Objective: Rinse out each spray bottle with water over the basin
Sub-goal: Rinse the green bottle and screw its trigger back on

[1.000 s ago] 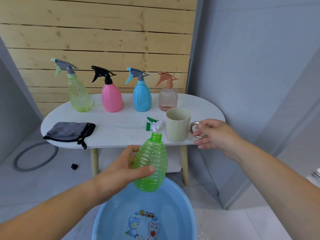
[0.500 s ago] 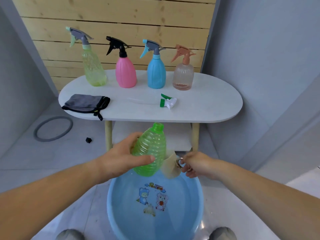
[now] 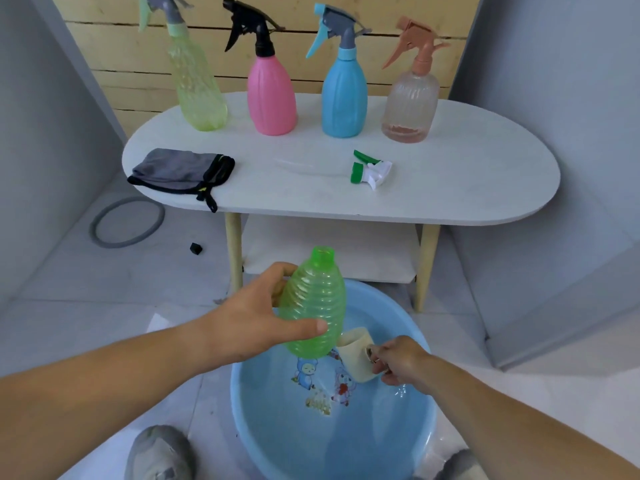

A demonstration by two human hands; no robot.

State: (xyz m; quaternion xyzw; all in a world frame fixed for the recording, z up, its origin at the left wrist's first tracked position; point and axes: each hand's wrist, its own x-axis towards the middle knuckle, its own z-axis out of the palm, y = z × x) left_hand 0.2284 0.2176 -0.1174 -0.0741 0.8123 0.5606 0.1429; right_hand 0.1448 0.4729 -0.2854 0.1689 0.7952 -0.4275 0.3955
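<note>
Scooping needs a full dip: right hand (image 3: 398,358) fingers pinch the cup (image 3: 356,355) handle in the basin (image 3: 239,393); left hand (image 3: 249,323) fingers wrap the green bottle (image 3: 313,303), neck best held upright.

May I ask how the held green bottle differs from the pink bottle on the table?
The green bottle is translucent, the pink bottle opaque. The green bottle's neck is open; the pink bottle wears a spray head. The left hand holds the green bottle; the pink bottle stands upright. Both are ribbed.
</note>
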